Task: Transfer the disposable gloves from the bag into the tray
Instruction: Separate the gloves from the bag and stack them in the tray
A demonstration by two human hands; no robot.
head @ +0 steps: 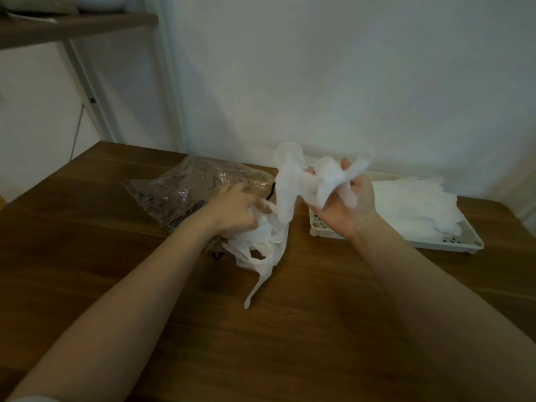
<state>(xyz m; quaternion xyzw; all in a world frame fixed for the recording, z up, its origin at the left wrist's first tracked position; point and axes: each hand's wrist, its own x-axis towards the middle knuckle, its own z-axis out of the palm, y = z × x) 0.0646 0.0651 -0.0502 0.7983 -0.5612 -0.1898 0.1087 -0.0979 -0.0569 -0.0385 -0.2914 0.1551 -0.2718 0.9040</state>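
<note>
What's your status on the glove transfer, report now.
Right hand holds a bunch of gloves up beside the tray. Left hand in the gloves at the bag mouth, grip unclear. Tray already holds a glove pile. Nothing in the way.

You've got translucent white gloves, clear bag w/ black print, off-white tray, brown wood-grain table
</note>
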